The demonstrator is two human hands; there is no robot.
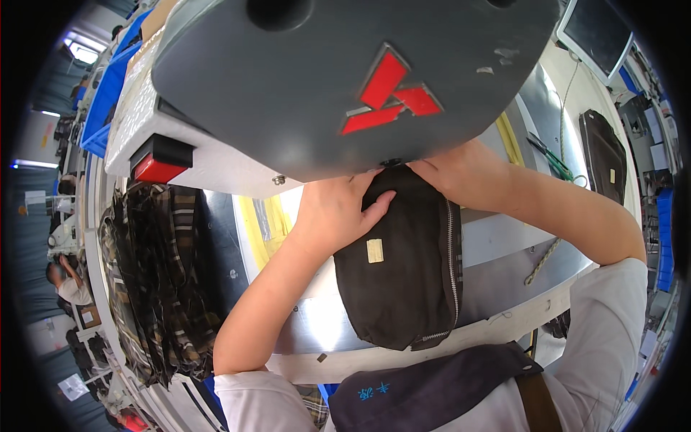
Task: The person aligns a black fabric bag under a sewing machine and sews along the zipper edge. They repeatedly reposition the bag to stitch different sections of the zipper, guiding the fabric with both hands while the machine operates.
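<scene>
A dark piece of sewn cloth (399, 288) with a zipper along its right and lower edge lies before me, its far end under the grey sewing machine head (288, 93). A small cream label (375, 250) sits on it. My left hand (335, 209) grips the cloth's left side near the far end, thumb on top and the other fingers partly hidden. On the opposite side my right hand (464, 176) holds the cloth's far right edge close below the machine head, which hides some of its fingertips.
Plaid cloth (155, 281) is heaped at the left. Green-handled scissors (554, 158), a cord (543, 261) and another dark cloth piece (603, 155) lie at the right. A blue bin (108, 108) stands far left, a screen (596, 32) far right. People work in the left background.
</scene>
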